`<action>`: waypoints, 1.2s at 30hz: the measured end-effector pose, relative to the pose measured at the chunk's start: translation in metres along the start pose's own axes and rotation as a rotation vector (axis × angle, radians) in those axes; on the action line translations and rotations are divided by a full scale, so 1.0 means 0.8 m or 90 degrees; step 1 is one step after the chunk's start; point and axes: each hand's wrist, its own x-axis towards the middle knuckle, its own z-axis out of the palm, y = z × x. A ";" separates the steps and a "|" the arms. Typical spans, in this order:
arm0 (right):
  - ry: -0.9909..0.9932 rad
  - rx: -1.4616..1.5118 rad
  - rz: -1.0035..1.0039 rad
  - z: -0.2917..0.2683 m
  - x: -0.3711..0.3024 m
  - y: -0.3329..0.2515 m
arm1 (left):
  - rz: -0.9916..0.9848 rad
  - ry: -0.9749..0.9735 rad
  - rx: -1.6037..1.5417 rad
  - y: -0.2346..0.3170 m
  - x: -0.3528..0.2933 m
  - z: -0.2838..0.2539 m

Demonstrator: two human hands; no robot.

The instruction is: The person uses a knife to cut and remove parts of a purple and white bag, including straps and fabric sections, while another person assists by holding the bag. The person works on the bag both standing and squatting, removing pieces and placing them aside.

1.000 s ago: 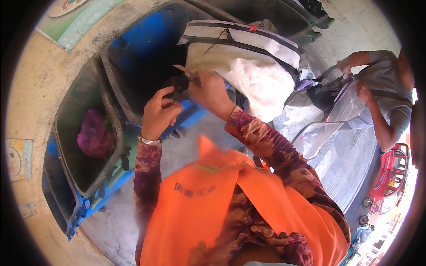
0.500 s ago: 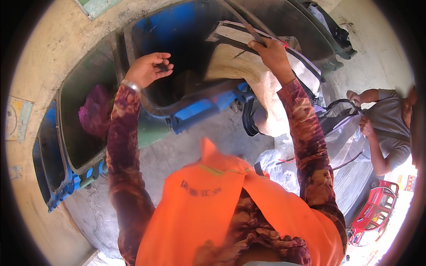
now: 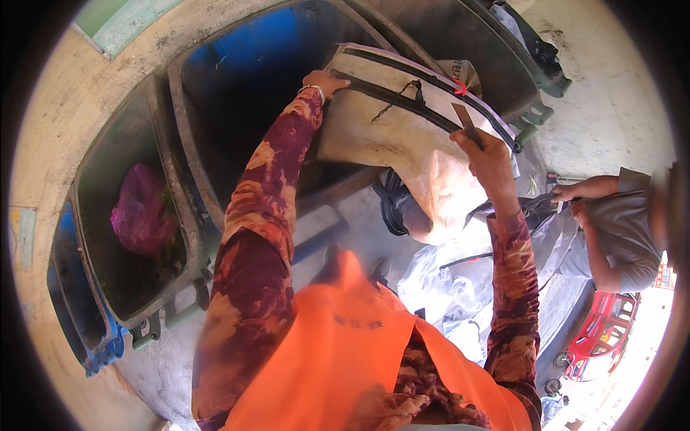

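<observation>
A large off-white bag with black strips along it lies slantwise against the open bins, its lower part hanging down toward the floor. At its left corner my left hand is closed on the edge. Across the face of the bag, near one black strip, dark slits or tears show. My right hand is closed round a flat brown blade-like tool, its squared end pointing up over the bag's right side. The hand covers the tool's lower part.
Left of the bag stands an open dark bin with a blue inside; another bin holds a purple plastic bag. Clear plastic sheeting lies at right. Another person handles dark material there. A red vehicle stands beyond.
My left hand has moved right from over the bin and taken the bag's corner. My right hand has come down and right with the tool. The view has shifted slightly.
</observation>
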 end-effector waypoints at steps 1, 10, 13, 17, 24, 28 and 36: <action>0.010 -0.010 0.040 -0.006 -0.003 0.005 | 0.065 -0.018 0.080 0.002 0.012 0.007; -0.016 0.013 0.022 -0.021 -0.008 0.039 | -0.041 -0.154 -0.194 0.017 0.010 -0.028; -0.050 -0.094 0.018 -0.021 0.001 0.042 | 0.022 -0.186 -0.153 0.029 -0.024 -0.069; -0.101 -0.022 -0.045 -0.007 0.016 0.027 | 0.307 0.009 0.269 0.048 -0.076 -0.117; -0.113 -0.072 -0.273 0.058 0.045 -0.032 | 0.394 0.192 0.395 0.081 -0.160 -0.155; -0.148 0.140 -0.133 0.073 0.068 -0.068 | 0.375 0.198 0.204 0.086 -0.184 -0.164; -0.017 0.244 -0.028 0.174 0.109 -0.135 | 0.364 0.195 -0.095 0.081 -0.190 -0.144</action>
